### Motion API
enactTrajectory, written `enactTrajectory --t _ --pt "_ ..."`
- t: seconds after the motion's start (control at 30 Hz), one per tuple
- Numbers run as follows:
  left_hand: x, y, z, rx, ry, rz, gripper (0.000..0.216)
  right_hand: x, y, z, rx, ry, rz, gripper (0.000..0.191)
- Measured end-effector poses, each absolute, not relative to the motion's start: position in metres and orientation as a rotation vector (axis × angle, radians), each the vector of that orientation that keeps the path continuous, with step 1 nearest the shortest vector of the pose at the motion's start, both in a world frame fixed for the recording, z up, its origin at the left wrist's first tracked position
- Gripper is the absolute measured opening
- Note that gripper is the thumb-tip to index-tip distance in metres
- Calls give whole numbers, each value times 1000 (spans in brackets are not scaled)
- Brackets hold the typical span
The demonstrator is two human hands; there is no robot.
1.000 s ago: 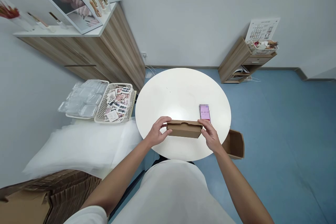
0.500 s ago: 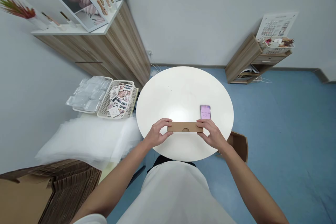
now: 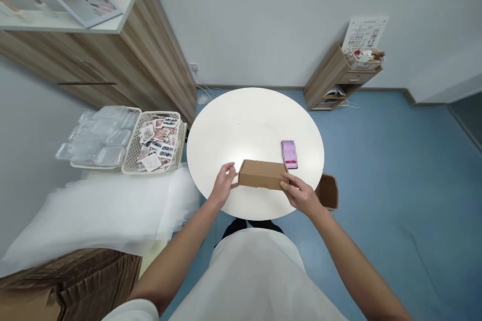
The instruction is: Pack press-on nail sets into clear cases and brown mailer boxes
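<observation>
A closed brown cardboard box (image 3: 263, 174) is over the near half of the round white table (image 3: 222, 128), its top and front side showing. My right hand (image 3: 300, 193) grips the box's right end, thumb and fingers on either side of the corner. Just off the left end is my left hand (image 3: 223, 184), its fingers apart and holding nothing. A phone (image 3: 289, 154) with a pink screen lies behind the box, to the right.
Left of the table stand a basket of printed cards (image 3: 158, 143) and a basket of clear plastic cases (image 3: 101, 135). White foam sheets (image 3: 105, 205) and stacked flat cardboard (image 3: 94, 281) lie nearer. An open carton (image 3: 327, 191) is at the table's right.
The box has tipped so its broad top shows instead of only a narrow side. My left hand has let go of its left end. The phone's screen has changed, and the view has shifted.
</observation>
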State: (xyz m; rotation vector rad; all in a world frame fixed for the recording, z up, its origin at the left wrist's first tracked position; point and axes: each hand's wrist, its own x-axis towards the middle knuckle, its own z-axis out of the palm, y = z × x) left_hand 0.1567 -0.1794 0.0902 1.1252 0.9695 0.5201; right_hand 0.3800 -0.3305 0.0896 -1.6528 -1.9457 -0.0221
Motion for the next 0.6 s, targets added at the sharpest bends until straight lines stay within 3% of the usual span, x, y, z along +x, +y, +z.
enactTrajectory --t 0.17,0.23,0.37,0.47,0.6 --pt "159 -184 85 975 975 277 53 370 -346 93 -1576 -2079 -103 32" --pt "162 -189 82 1006 984 328 53 367 -350 96 -1634 -1996 41 30" --pt "179 -200 75 1139 928 494 52 366 -354 102 -1790 -1391 456 54" --pt "204 -217 70 1314 905 624 53 377 -358 98 -1853 -937 620 43" --pt "246 -251 64 1495 882 642 52 413 -380 81 -1973 -591 566 32"
